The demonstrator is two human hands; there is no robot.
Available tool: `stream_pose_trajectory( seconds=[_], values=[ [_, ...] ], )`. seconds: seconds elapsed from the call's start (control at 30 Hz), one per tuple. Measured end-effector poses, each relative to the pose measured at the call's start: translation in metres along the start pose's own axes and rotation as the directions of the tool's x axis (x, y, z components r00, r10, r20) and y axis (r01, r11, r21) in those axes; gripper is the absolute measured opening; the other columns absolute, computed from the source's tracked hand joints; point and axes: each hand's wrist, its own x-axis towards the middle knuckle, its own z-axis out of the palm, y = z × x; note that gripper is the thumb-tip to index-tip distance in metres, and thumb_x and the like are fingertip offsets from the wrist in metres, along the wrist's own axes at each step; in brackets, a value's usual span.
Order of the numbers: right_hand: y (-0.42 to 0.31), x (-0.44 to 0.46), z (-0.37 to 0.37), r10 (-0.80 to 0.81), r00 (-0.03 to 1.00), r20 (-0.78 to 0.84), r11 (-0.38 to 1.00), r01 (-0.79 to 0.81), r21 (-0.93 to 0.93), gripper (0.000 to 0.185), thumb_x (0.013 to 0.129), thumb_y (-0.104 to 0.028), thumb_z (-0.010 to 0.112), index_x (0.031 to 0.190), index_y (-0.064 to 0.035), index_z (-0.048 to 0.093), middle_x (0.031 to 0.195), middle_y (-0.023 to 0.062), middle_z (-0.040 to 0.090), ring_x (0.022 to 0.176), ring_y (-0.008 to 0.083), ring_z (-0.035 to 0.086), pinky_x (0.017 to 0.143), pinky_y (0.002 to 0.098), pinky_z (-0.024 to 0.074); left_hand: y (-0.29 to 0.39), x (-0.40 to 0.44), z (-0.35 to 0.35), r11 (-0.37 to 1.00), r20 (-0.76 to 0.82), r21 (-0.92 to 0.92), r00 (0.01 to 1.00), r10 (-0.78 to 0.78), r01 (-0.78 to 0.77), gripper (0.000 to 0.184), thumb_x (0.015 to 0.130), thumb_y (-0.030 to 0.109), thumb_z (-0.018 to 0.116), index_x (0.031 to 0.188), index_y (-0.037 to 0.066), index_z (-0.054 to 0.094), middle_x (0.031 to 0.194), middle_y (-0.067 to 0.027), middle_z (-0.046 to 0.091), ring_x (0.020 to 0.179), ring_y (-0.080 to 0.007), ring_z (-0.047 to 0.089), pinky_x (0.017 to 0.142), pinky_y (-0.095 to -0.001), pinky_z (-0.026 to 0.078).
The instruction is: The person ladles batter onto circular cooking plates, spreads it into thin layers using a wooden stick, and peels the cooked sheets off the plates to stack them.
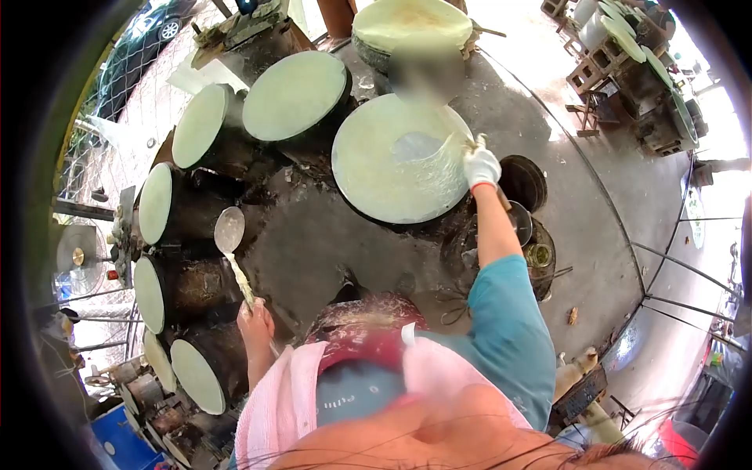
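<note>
My left hand (256, 319) is bare and wrapped round the handle of a ladle (229, 230), whose round bowl points away from me over the floor. My right hand (480, 165) wears a white glove with a red cuff. Its fingers are pressed together at the right rim of a large round pan (376, 172) coated with pale green batter. They grip the edge of a thin translucent sheet (446, 160), which is wrinkled and partly raised. A smooth greyish patch shows near the pan's middle.
More round pale green pans (296, 95) on dark drums curve round the left side. Another pan (411, 25) is at the top. Right of the large pan are a dark pot (522, 182) and a container of greenish liquid (538, 254). Concrete blocks (583, 74) stand at the upper right.
</note>
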Motion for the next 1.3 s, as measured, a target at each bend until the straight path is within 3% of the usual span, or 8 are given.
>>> stream_pose_trajectory(
  seconds=[0.17, 0.27, 0.3, 0.4, 0.6, 0.77, 0.93, 1.3],
  values=[
    [-0.020, -0.126, -0.007, -0.177, 0.982, -0.059, 0.769, 0.175, 0.615, 0.051, 0.086, -0.011, 0.063, 0.135, -0.0106, 0.050, 0.122, 0.0191, 0.061, 0.113, 0.0200, 0.060, 0.094, 0.0292, 0.0452, 0.005, 0.015, 0.007, 0.995, 0.100, -0.094, 0.994, 0.036, -0.026, 0.017, 0.098, 0.015, 0.047, 0.089, 0.002, 0.052, 0.055, 0.0004, 0.038, 0.037, -0.0084, 0.032, 0.033, -0.0237, 0.024],
    [0.020, -0.198, 0.006, 0.123, 0.992, 0.032, 0.528, -0.093, 0.844, 0.044, 0.097, -0.011, 0.052, 0.137, 0.0030, 0.043, 0.147, 0.0135, 0.038, 0.135, 0.0182, 0.036, 0.110, 0.0258, 0.0276, 0.017, 0.027, 0.020, 0.994, 0.134, -0.105, 0.990, 0.054, -0.040, 0.017, 0.097, 0.016, 0.049, 0.088, 0.001, 0.052, 0.054, 0.0005, 0.037, 0.037, -0.0081, 0.032, 0.032, -0.0234, 0.024],
    [0.047, -0.210, 0.049, 0.168, 0.957, -0.236, 0.674, 0.064, 0.736, 0.044, 0.095, -0.016, 0.057, 0.136, -0.0048, 0.048, 0.121, 0.0093, 0.063, 0.104, 0.0135, 0.061, 0.085, 0.0227, 0.0471, 0.017, 0.032, 0.025, 0.992, 0.164, -0.113, 0.984, 0.068, -0.050, 0.018, 0.097, 0.017, 0.049, 0.089, 0.001, 0.052, 0.054, 0.0006, 0.037, 0.037, -0.0080, 0.032, 0.033, -0.0235, 0.025],
    [0.055, -0.250, 0.089, 0.227, 0.900, 0.372, 0.185, -0.415, 0.891, 0.029, 0.095, -0.028, 0.058, 0.124, -0.0253, 0.060, 0.064, -0.0055, 0.050, 0.046, 0.0067, 0.044, 0.040, 0.0230, 0.0358, 0.029, 0.042, 0.039, 0.990, 0.279, -0.139, 0.958, 0.070, -0.032, 0.015, 0.096, 0.014, 0.051, 0.086, 0.002, 0.051, 0.056, -0.0004, 0.040, 0.036, -0.0085, 0.035, 0.032, -0.0240, 0.025],
    [0.032, -0.245, 0.007, 0.336, 0.824, 0.456, 0.173, -0.530, 0.830, 0.026, 0.092, -0.046, 0.058, 0.092, -0.0200, 0.063, 0.052, -0.0077, 0.041, 0.036, 0.0054, 0.036, 0.033, 0.0225, 0.0278, 0.045, 0.055, 0.054, 0.986, 0.382, -0.139, 0.914, 0.137, -0.090, 0.015, 0.096, 0.014, 0.050, 0.086, 0.003, 0.051, 0.057, -0.0007, 0.043, 0.036, -0.0085, 0.036, 0.035, -0.0252, 0.026],
    [-0.001, -0.248, 0.000, 0.203, 0.704, 0.681, 0.291, -0.707, 0.645, 0.029, 0.091, -0.050, 0.058, 0.103, -0.0251, 0.067, 0.055, -0.0063, 0.043, 0.036, 0.0071, 0.034, 0.034, 0.0238, 0.0259, 0.040, 0.053, 0.066, 0.990, 0.388, -0.087, 0.911, 0.140, -0.115, 0.018, 0.096, 0.015, 0.050, 0.082, 0.003, 0.049, 0.059, -0.0015, 0.046, 0.036, -0.0088, 0.038, 0.035, -0.0255, 0.027],
    [0.047, -0.201, -0.003, 0.139, 0.892, 0.429, 0.348, -0.450, 0.822, 0.027, 0.093, -0.032, 0.061, 0.114, -0.0150, 0.065, 0.060, -0.0095, 0.044, 0.044, 0.0021, 0.035, 0.040, 0.0199, 0.0284, 0.030, 0.046, 0.072, 0.994, 0.389, -0.109, 0.919, 0.070, -0.030, 0.019, 0.095, 0.015, 0.050, 0.081, 0.003, 0.048, 0.058, -0.0016, 0.046, 0.036, -0.0091, 0.039, 0.035, -0.0255, 0.028],
    [0.055, -0.181, 0.007, 0.039, 0.896, 0.442, 0.504, -0.399, 0.766, 0.035, 0.095, -0.018, 0.059, 0.127, -0.0043, 0.058, 0.088, -0.0048, 0.058, 0.070, -0.0001, 0.045, 0.062, 0.0131, 0.0380, 0.053, 0.097, 0.132, 0.986, 0.586, -0.169, 0.805, 0.097, 0.004, 0.020, 0.095, 0.018, 0.049, 0.084, 0.001, 0.051, 0.057, 0.0001, 0.042, 0.038, -0.0083, 0.036, 0.035, -0.0252, 0.027]
  ],
)
